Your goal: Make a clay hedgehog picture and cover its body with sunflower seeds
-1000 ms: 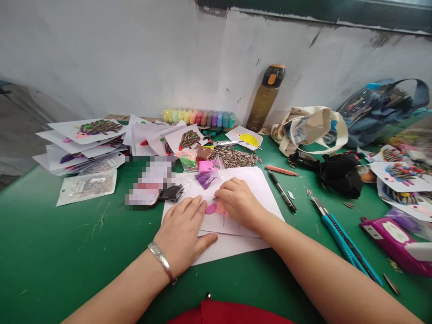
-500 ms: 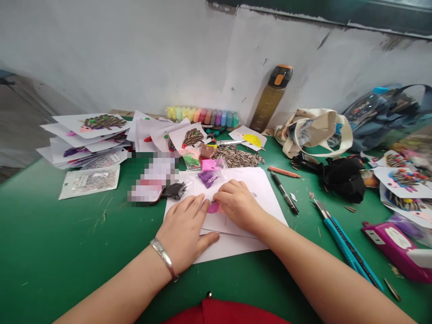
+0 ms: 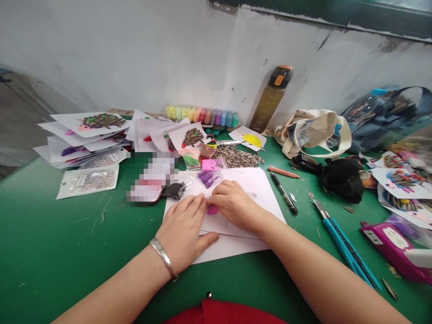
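White paper sheets [image 3: 243, 243] lie stacked on the green table in front of me. My left hand [image 3: 187, 225], with a silver bracelet at its wrist, rests flat on the left part of the paper, fingers stretched out. Beside its fingertips, my right hand [image 3: 232, 204] bends its fingers down to the sheet in a pinch; whatever is between them is hidden. A magenta patch of clay [image 3: 213, 210] shows on the paper under the right fingers. Just beyond are bags of purple clay [image 3: 208, 178] and black clay [image 3: 175, 190].
A heap of sunflower seeds [image 3: 236, 156] lies behind the paper. To the right are a pen [image 3: 283, 193], a blue utility knife [image 3: 347, 247] with its blade out and a magenta device [image 3: 394, 247]. Finished hedgehog pictures [image 3: 87, 130] are piled at left; a bottle [image 3: 270, 99] leans against the wall.
My right hand has shifted slightly left, closer to the left fingertips, and covers more of the coloured clay. The left hand stays in place.
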`<action>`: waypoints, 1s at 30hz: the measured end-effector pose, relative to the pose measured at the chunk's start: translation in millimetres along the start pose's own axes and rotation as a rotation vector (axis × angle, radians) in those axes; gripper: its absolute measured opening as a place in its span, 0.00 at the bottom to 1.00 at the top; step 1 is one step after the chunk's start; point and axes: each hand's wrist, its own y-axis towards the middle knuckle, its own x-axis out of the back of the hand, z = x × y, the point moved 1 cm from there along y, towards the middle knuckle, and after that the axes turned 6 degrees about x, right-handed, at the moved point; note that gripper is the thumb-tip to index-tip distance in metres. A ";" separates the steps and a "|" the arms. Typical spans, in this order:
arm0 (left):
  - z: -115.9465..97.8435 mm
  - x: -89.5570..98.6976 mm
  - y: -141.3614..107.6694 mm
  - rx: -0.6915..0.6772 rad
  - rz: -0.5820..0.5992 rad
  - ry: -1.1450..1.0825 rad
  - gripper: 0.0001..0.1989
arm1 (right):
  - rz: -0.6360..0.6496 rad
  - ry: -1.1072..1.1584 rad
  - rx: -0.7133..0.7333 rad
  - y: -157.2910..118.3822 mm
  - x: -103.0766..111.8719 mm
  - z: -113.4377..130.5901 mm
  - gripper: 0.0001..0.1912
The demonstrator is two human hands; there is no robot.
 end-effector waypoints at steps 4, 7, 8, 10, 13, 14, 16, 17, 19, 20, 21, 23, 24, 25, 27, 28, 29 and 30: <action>-1.3 2.3 0.5 0.017 0.022 0.006 0.35 | 0.013 -0.010 0.013 0.6 1.3 -0.5 0.10; -1.8 3.7 0.4 0.012 0.033 -0.001 0.35 | 0.041 0.001 0.034 0.4 1.7 1.5 0.09; -1.8 4.0 0.3 0.011 0.031 -0.005 0.35 | 0.034 -0.003 0.029 0.2 1.9 2.6 0.09; -1.4 4.5 0.2 0.009 0.021 -0.019 0.35 | 0.011 -0.021 0.014 -0.6 2.4 5.6 0.10; 0.4 4.5 0.8 0.012 0.011 -0.063 0.35 | 0.006 -0.051 0.033 -2.0 2.7 11.6 0.11; 1.5 4.2 1.3 0.014 0.010 -0.082 0.35 | 0.012 -0.066 0.055 -2.3 2.6 13.6 0.11; 4.3 2.8 2.4 0.021 0.012 -0.116 0.35 | 0.026 -0.111 0.108 -2.4 2.2 17.0 0.09; 6.0 1.7 3.1 0.025 0.014 -0.129 0.36 | 0.032 -0.138 0.134 -2.2 2.0 18.4 0.08; 9.3 -0.9 4.4 0.032 0.015 -0.147 0.38 | 0.043 -0.191 0.174 -1.5 1.9 20.3 0.07; 10.6 -2.2 5.0 0.035 0.012 -0.152 0.38 | 0.049 -0.214 0.185 -1.0 2.1 21.0 0.06; 11.6 -3.3 5.4 0.035 0.009 -0.155 0.38 | 0.055 -0.233 0.193 -0.6 2.6 21.8 0.06; 12.6 -4.5 6.0 0.028 0.001 -0.158 0.38 | 0.075 -0.267 0.205 -0.1 4.2 23.4 0.06; 12.7 -4.6 6.1 0.023 -0.002 -0.157 0.37 | 0.087 -0.279 0.211 -0.2 5.1 24.2 0.06; 12.5 -4.4 6.1 0.016 -0.004 -0.156 0.36 | 0.099 -0.285 0.217 -0.4 5.9 24.8 0.07; 11.9 -3.3 5.8 0.006 -0.008 -0.153 0.35 | 0.108 -0.273 0.217 -1.0 7.3 25.4 0.07; 11.7 -2.7 5.6 0.002 -0.011 -0.150 0.35 | 0.093 -0.252 0.203 -1.4 7.9 25.2 0.07; 11.5 -2.0 5.3 -0.002 -0.016 -0.147 0.34 | 0.065 -0.223 0.175 -1.7 8.6 24.6 0.07; 11.5 -1.5 5.1 -0.007 -0.023 -0.143 0.34 | 0.030 -0.192 0.130 -1.9 9.3 23.7 0.07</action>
